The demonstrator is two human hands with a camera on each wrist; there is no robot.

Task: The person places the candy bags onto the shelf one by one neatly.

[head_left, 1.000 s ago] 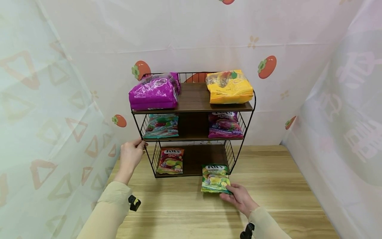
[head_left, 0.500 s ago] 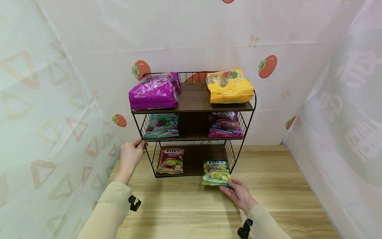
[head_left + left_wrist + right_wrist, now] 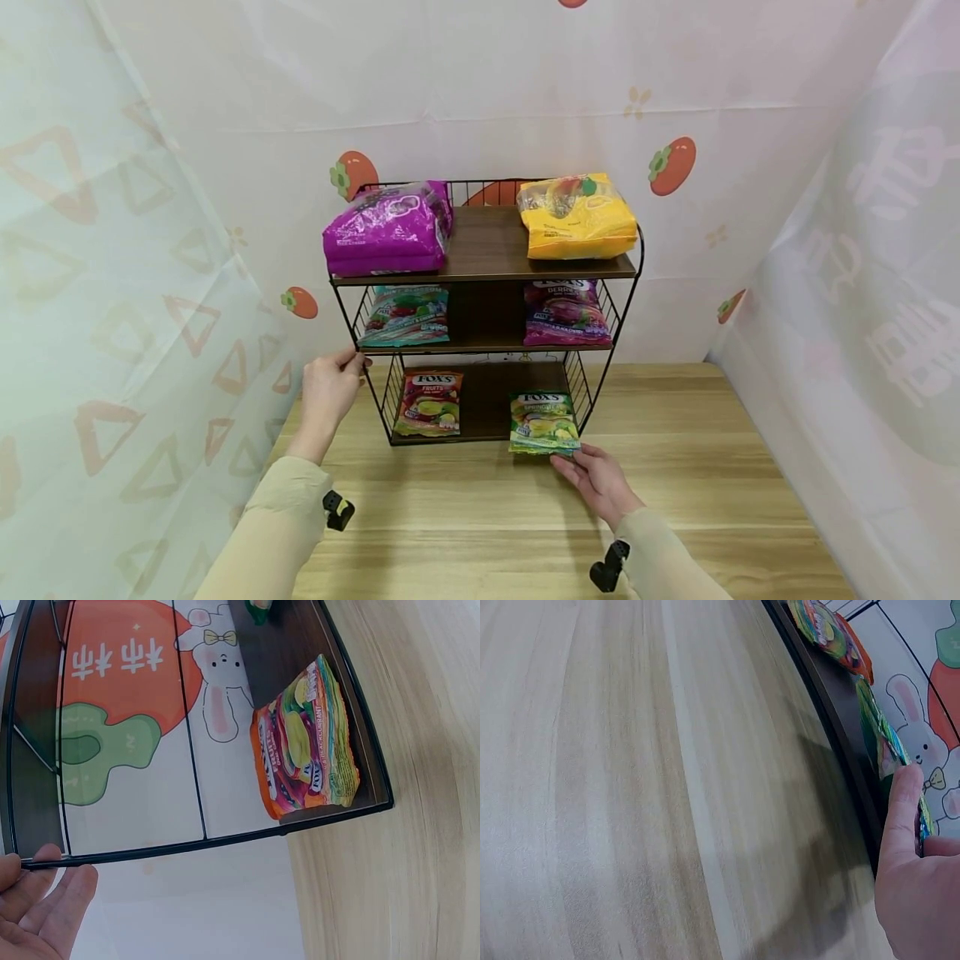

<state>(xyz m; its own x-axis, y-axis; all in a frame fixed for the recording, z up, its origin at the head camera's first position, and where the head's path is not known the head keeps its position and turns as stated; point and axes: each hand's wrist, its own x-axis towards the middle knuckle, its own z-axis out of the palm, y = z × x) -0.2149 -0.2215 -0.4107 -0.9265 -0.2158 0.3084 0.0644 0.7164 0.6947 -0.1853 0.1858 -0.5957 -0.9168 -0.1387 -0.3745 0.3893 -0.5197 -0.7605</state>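
Note:
My left hand (image 3: 330, 393) pinches the black wire frame of a three-tier shelf rack (image 3: 491, 271) at its front left post, level with the middle shelf. In the left wrist view my fingertips wrap that thin bar. My right hand (image 3: 602, 485) pinches the lower right corner of a green Fox's Spring Tea candy bag (image 3: 542, 423). This bag lies over the right part of the bottom shelf, its near edge sticking out past the shelf front. A red Fox's Fruits candy bag (image 3: 430, 405) lies on the left of the same shelf.
On the top shelf sit a purple bag (image 3: 390, 233) and a yellow bag (image 3: 577, 221). A teal candy bag (image 3: 407, 318) and a berry-purple candy bag (image 3: 565, 317) lie on the middle shelf. The rack stands on a wooden table (image 3: 465, 533) against a patterned cloth backdrop.
My right hand has moved the green candy bag away from me, farther onto the bottom shelf. My left hand stays on the rack post.

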